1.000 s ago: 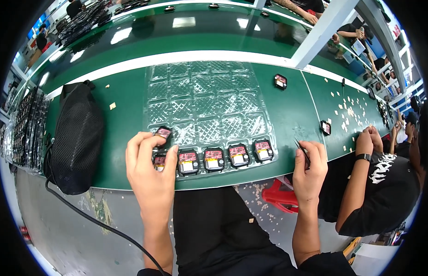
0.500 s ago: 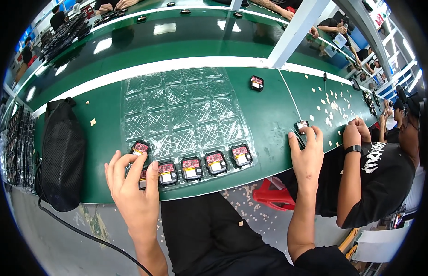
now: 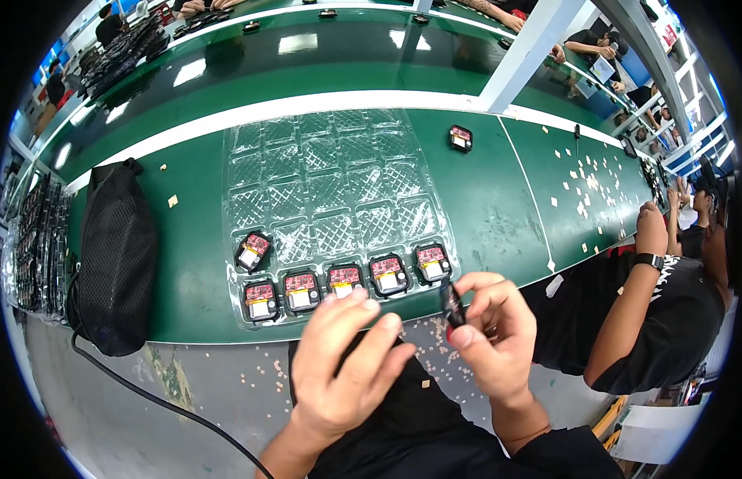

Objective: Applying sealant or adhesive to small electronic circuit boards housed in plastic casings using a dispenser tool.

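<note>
My right hand [image 3: 502,343] pinches a small black-cased device [image 3: 452,306], seen nearly edge-on, just off the table's front edge. My left hand [image 3: 339,375] is beside it, fingers spread, holding nothing; its fingertips overlap the front edge of a clear plastic compartment tray [image 3: 319,195]. Several similar devices, with a red circuit board and a silver-white block in a black frame, fill the tray's nearest row, such as the leftmost one [image 3: 261,302] and the rightmost one [image 3: 431,263]. One more device [image 3: 253,251] lies tilted in the second row, at the left.
A lone device [image 3: 460,138] lies right of the tray. To the left stand a black mesh pouch [image 3: 115,263] and stacked trays [image 3: 35,247]. Small pale squares [image 3: 590,188] are scattered at the right, by a co-worker [image 3: 658,319]. Beyond the white rail runs a green belt [image 3: 243,76].
My right hand has picked up the device from the table at the right and brought it near my body. My left hand has left the tilted device and moved right.
</note>
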`<state>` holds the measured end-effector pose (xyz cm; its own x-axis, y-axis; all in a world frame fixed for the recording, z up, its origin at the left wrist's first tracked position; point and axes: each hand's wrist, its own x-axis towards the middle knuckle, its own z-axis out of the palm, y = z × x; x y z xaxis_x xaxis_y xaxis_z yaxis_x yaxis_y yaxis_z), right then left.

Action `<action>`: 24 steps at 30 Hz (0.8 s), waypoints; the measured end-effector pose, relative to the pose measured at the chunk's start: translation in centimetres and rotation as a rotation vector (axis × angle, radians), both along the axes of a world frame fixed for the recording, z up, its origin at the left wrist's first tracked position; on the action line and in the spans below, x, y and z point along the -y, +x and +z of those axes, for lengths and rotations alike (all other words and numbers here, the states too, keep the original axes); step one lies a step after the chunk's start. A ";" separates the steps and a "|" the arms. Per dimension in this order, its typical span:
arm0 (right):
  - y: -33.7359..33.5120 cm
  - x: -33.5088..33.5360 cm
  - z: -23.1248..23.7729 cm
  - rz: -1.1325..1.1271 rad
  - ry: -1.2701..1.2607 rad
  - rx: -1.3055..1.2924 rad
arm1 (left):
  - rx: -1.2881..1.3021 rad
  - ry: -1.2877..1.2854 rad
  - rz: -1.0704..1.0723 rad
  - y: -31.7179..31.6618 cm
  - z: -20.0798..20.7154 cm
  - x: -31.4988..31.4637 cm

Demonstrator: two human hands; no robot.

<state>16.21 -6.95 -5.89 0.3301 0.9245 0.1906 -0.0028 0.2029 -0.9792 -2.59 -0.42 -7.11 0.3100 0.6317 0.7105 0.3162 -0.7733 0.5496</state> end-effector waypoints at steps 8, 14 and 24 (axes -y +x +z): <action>-3.7 0.6 -0.7 0.249 -0.088 -0.063 | 0.279 -0.059 -0.022 1.1 -2.0 1.6; -2.7 0.2 0.2 0.358 -0.080 0.031 | 0.701 -0.628 -0.219 -0.4 -2.7 2.1; -3.1 -1.4 -0.2 -0.002 0.360 0.965 | 0.918 -0.891 -0.233 -1.0 -1.7 2.7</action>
<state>13.16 -5.53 -6.11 -0.1091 0.7595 0.6413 0.7529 0.4844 -0.4455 -3.55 -3.09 -8.77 0.1031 0.9908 0.0872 -0.5391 -0.0180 0.8421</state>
